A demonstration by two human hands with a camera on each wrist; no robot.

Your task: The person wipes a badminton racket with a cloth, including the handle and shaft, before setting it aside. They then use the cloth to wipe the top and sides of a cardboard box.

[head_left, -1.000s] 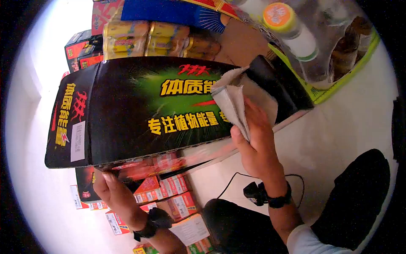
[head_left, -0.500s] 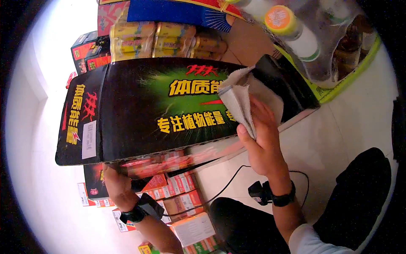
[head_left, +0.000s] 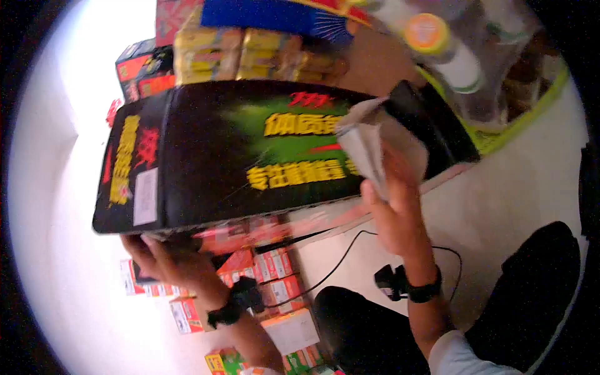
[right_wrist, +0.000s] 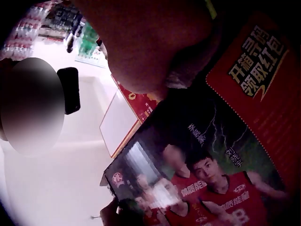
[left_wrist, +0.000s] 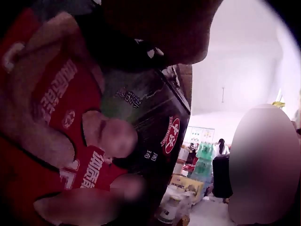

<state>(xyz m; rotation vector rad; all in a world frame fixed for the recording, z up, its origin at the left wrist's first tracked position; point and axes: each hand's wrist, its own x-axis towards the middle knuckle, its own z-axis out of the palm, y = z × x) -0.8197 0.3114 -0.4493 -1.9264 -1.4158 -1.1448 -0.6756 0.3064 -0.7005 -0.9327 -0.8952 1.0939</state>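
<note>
A black cardboard box (head_left: 206, 156) with yellow lettering and a green patch lies tilted across the head view; its sides with printed red jerseys show in the left wrist view (left_wrist: 61, 94) and right wrist view (right_wrist: 235, 197). The left hand (head_left: 172, 265) holds the box's lower left edge, its fingertips partly hidden under it. Near the box's right end, the right hand (head_left: 400, 209) pinches a grey-white folded piece (head_left: 365, 150) between thumb and fingers. Whether this piece is attached to the box cannot be told. Both hands appear dark at the top of the wrist views.
Gold can packs (head_left: 209, 56) stand behind the box, beside a blue panel (head_left: 269, 20). A green-rimmed container (head_left: 512, 140) with bottles is at upper right. Small red-and-white boxes (head_left: 272, 265) sit below, near a black cable (head_left: 337, 265) and the person's dark-clothed legs (head_left: 375, 331).
The box and both hands have shifted slightly right in the head view, as has the background. The left hand's fingers show more below the box edge. The right hand keeps its hold on the grey-white piece.
</note>
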